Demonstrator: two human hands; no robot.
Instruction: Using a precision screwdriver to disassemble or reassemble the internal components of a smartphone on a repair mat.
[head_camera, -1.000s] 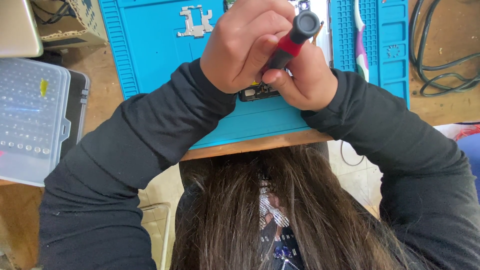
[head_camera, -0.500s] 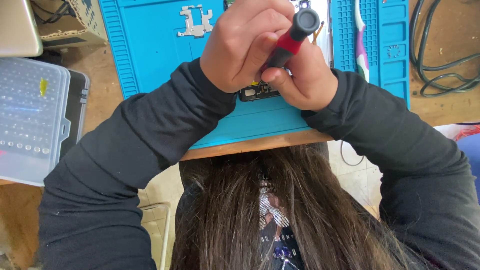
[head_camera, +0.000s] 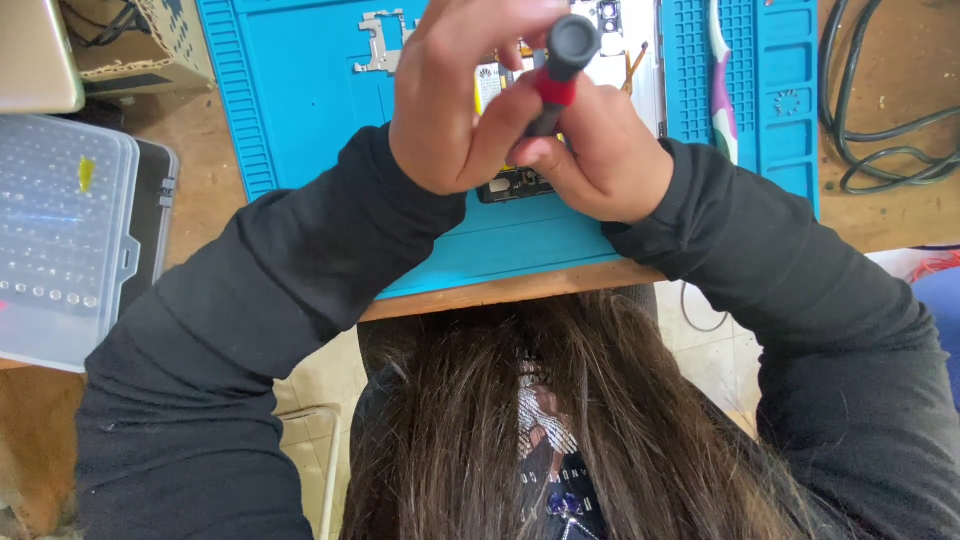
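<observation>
— The hands?
— Left hand (head_camera: 450, 105) and right hand (head_camera: 605, 160) both wrap the black-and-red screwdriver (head_camera: 557, 70).
— Where's it sitting?
— Upright over the opened phone (head_camera: 515, 185) on the blue mat (head_camera: 300, 110).

small electronics repair bench; blue ribbed silicone work mat (head_camera: 300, 110) on a wooden table (head_camera: 900, 215); clear plastic case of small parts (head_camera: 60, 230) to one side; opened phone (head_camera: 515, 185) on the mat; black cables (head_camera: 880, 140) coiled at the edge

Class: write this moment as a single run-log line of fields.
left hand: grips screwdriver | right hand: steadies its shaft | tip: over opened phone | surface: blue mat
</observation>
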